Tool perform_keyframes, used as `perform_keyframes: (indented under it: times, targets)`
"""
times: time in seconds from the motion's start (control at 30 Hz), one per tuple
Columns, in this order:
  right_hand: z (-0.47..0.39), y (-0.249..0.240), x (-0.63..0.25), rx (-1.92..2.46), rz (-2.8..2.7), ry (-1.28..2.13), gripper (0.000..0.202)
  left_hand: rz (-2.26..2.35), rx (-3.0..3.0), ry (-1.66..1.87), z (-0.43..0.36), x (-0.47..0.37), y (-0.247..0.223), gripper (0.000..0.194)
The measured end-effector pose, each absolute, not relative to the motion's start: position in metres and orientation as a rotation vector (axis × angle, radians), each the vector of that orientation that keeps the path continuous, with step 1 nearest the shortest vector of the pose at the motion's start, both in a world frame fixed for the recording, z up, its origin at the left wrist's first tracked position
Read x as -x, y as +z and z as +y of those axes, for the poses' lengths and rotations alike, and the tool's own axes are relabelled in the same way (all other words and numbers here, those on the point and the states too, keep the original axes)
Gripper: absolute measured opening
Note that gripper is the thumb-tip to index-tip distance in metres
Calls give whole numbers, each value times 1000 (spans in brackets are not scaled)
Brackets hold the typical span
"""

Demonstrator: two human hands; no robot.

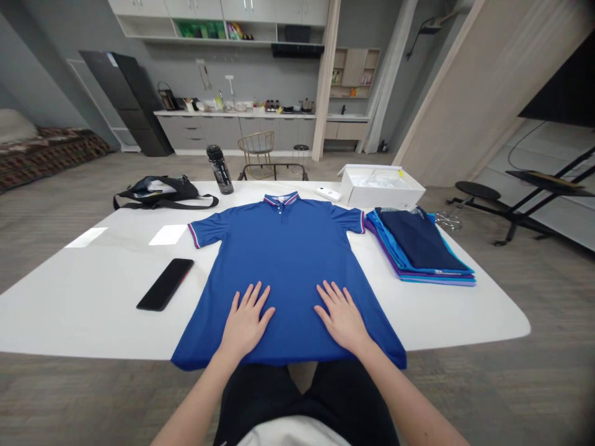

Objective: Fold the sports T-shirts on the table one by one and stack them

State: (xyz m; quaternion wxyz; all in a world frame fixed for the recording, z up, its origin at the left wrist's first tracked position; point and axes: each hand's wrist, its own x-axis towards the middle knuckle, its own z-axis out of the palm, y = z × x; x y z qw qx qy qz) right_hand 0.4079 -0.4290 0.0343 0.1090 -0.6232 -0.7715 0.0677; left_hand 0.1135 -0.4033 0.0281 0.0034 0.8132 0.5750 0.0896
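Note:
A blue polo shirt (pixel 283 248) lies spread out on the white table, its collar at the far side and its hem hanging slightly over the near edge. Both short sleeves, trimmed in red and white, stretch out to the sides. My left hand (pixel 246 319) rests flat on the lower left of the shirt, fingers apart. On the lower right, my right hand (pixel 343 316) lies flat in the same way, fingers spread. Neither hand grips the fabric.
A stack of folded clothes (pixel 418 244) sits on the right, with a white box (pixel 382 189) behind it. A black phone (pixel 165 285) lies on the left of the table (pixel 93 297). Farther back are a black bag (pixel 162 191), a dark bottle (pixel 220 170) and a small white object (pixel 328 194).

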Motion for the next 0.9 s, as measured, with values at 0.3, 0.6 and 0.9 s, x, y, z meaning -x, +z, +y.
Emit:
perform_keyframes:
  times: [0.3,0.6,0.9]
  targets:
    - [-471,21,-498,2035,-2066,55,71,1992,-2462,281,-441,-67,24,61]
    - [-530,29,-426,1872,-2205,50,57,1815,-2562,337,-490,-119,42,57]
    - [-568,10,-495,2070,-1906,-74,68,2000,-2465,379,-534,-65,32,58]
